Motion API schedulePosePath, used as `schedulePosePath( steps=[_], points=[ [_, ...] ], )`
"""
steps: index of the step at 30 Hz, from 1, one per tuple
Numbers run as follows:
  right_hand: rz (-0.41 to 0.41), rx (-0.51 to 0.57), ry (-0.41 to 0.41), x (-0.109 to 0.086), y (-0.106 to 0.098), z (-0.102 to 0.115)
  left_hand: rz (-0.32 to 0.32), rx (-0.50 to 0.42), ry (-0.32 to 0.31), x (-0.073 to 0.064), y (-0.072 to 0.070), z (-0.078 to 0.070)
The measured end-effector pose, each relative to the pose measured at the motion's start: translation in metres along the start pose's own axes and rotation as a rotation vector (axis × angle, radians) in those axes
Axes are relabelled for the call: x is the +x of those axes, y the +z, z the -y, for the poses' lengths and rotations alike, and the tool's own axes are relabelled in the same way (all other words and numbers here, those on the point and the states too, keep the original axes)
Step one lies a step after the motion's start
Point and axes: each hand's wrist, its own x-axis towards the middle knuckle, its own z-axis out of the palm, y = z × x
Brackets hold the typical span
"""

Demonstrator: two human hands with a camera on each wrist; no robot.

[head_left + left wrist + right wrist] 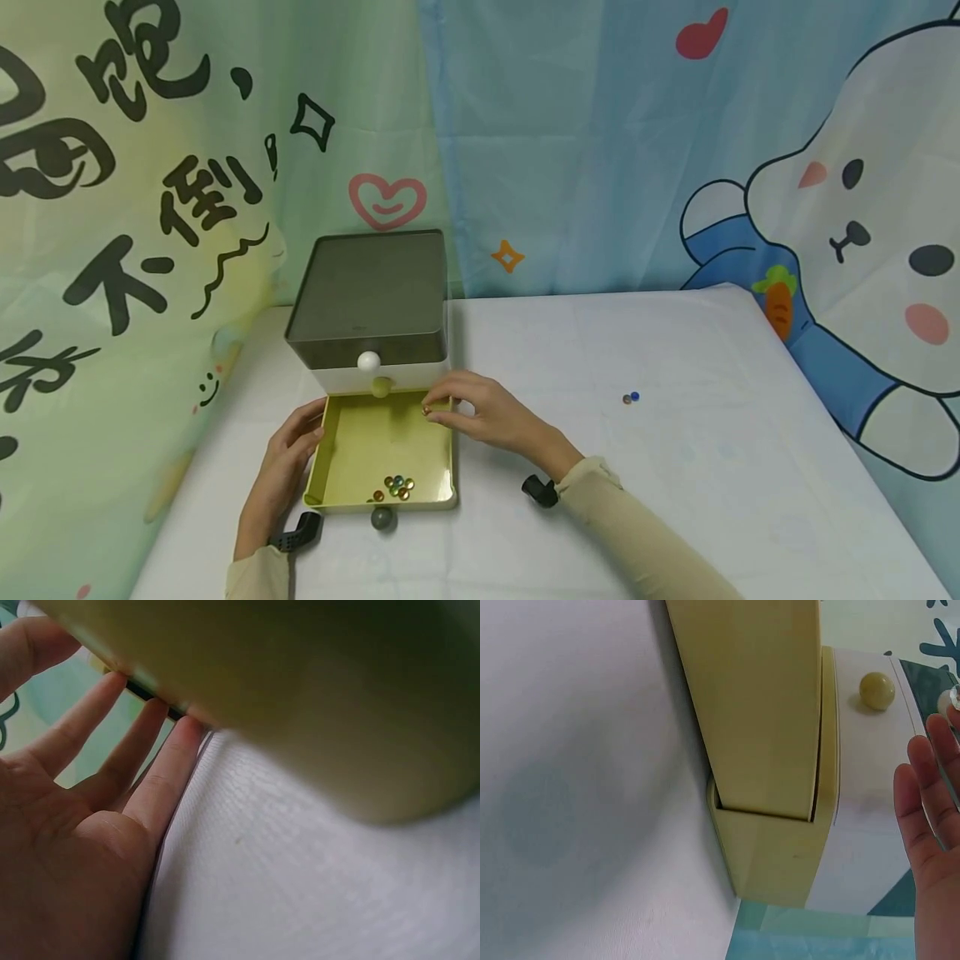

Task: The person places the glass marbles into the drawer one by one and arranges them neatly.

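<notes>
A small chest stands on the table with its bottom yellow-green drawer (360, 450) pulled out. Several glass marbles (397, 483) lie near the drawer's front. Over the drawer's back right corner, my right hand (480, 412) pinches a small amber marble (426, 410) between thumb and fingertips. In the right wrist view a clear marble (955, 696) shows partly at the frame's edge by the fingers. My left hand (283, 458) rests against the drawer's left side. Its fairly straight fingers (154, 765) touch the outer wall in the left wrist view; the thumb is not clearly seen there.
The chest's dark grey-green top (375, 283) rises behind the drawer. White (368, 361), yellow-green (381, 387) and dark (382, 518) round knobs are in view. A blue marble (635, 396) and a brown marble (627, 399) lie on the white tablecloth (720, 467). A printed curtain (540, 150) hangs behind.
</notes>
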Motion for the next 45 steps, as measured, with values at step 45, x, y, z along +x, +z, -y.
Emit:
schedulePosePath(
  steps=[45],
  points=[
    [0.591,-0.575,0.190,0.035,0.050,-0.007,0.005,-0.033,0.023,0.001,-0.002,0.002]
  ],
)
